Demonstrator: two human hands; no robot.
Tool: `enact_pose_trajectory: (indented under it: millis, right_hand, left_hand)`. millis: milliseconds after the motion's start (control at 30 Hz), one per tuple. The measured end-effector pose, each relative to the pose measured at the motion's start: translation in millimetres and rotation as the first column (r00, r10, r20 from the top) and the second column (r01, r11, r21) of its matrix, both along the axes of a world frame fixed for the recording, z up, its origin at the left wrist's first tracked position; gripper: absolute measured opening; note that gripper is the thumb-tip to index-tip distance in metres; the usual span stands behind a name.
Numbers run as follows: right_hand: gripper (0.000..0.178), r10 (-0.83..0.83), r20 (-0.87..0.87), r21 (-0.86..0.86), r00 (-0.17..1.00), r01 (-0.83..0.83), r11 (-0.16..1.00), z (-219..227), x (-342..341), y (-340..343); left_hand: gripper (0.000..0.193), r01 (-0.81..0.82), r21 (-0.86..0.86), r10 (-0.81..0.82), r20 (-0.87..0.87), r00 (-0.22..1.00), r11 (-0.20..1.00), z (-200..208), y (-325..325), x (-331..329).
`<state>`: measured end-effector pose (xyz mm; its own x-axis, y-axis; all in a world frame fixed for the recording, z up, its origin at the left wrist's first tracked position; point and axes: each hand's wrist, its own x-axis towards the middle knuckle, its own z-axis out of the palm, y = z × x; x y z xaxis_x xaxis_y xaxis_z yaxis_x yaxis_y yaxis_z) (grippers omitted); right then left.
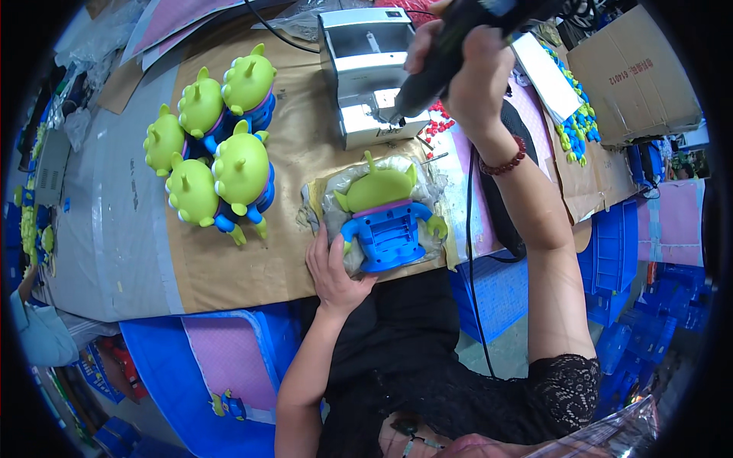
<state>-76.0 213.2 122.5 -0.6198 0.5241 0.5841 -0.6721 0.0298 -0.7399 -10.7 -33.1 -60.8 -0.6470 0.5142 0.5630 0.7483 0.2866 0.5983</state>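
Brown-covered bench (290,164) has blue-green toy (389,238) on wrapped pad (435,195), compt. up, L hand (336,278) alongside, thumb apart fr. fingers; R hand (479,76) clamped on blk handheld tool (434,82), tip nr. gray machine (366,76).

- I have room for a hand along the brown bench (298,130), between the green-headed figures (238,168) and the white machine (366,74)
- That machine blocks me beyond the blue figure (388,221)
- The left hand (336,278) bars my near-left approach
- Right hand (481,72) and dark power tool (458,53) fill the space above; their side has a hanging cable (469,252)
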Motion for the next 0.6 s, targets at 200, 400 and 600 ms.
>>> enact_pose_trajectory:
  millis: [200, 400, 600]
  right_hand:
    - [0.06, 0.017, 0.157, 0.007, 0.987, -0.018, 1.0, -7.2, -5.0, -6.6]
    - [0.062, -0.061, 0.107, -0.003, 0.992, 0.061, 0.998, 11.8, 4.7, 2.6]
    - [0.059, -0.008, 0.006, 0.127, 1.0, 0.007, 0.992, -10.3, -9.0, 1.9]
  left_hand:
    - [0.089, -0.002, 0.001, 0.002, -0.014, 1.0, 1.0, 2.1, 1.9, 0.4]
    - [0.088, -0.007, -0.014, 0.007, -0.02, 1.0, 1.0, 0.1, -0.5, 1.8]
    - [0.089, 0.012, -0.019, -0.012, -0.007, 1.0, 1.0, -1.7, -0.4, 0.8]
